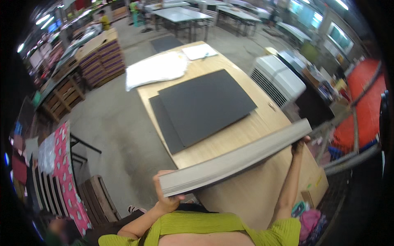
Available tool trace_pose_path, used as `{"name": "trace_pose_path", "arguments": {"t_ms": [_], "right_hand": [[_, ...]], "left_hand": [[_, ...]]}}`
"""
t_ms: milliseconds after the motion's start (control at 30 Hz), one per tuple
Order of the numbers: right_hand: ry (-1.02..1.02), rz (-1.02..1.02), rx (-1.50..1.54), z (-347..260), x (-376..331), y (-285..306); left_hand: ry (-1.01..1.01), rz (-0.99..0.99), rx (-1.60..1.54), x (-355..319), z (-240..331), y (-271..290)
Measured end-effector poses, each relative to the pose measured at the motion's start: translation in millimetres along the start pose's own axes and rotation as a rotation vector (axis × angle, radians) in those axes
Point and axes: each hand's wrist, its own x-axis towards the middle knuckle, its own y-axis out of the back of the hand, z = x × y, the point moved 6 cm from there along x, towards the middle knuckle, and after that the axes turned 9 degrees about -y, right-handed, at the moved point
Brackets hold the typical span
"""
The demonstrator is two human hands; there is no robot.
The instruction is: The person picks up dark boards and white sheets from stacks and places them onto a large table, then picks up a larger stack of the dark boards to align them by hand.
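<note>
Both hands held a thick stack of grey cardboard sheets (234,158) above the wooden table (246,135).

Head view: the left hand (166,194) clenched the stack's near corner and the right hand (298,145) gripped its far end, fingers wrapped over the edge. Beyond the fingers lay two black flat boards (201,106), with white sheets (154,69) farther off. The step looked like carrying; lowering would need both ends kept level.
</note>
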Motion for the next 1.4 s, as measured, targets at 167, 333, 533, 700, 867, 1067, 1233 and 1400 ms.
{"name": "trace_pose_path", "arguments": {"t_ms": [167,333,533,700,867,1067,1233,1400], "right_hand": [[0.089,-0.029,-0.010,-17.7,-37.3,-80.7],[0.080,-0.045,-0.043,-28.5,-51.3,-81.9],[0.431,0.242,-0.346,-78.0,-88.3,-62.8],[0.881,0.570,-0.804,-142.0,-257.6,-234.1],[0.833,-0.099,-1.203,-134.5,-377.0,-377.7],[0.795,-0.050,-1.194,-115.7,-374.7,-382.2],[0.722,-0.014,-1.265,-116.1,-373.4,-394.7],[0.683,0.015,-1.211,-115.8,-372.4,-401.3]], "left_hand": [[0.412,-0.331,-0.592,27.9,-5.8,10.4],[0.230,-1.198,-0.430,106.2,33.3,-48.5],[-0.282,-1.476,-0.099,83.8,81.9,-131.8],[-0.062,-1.475,-0.017,81.3,79.2,-113.8],[-0.067,-1.544,-0.133,88.3,84.5,-125.1],[0.548,-1.615,-0.478,96.8,38.4,-147.0],[0.603,-1.688,-0.621,102.4,14.7,-159.3],[0.586,-1.782,-0.692,105.7,11.6,-166.7]]}}
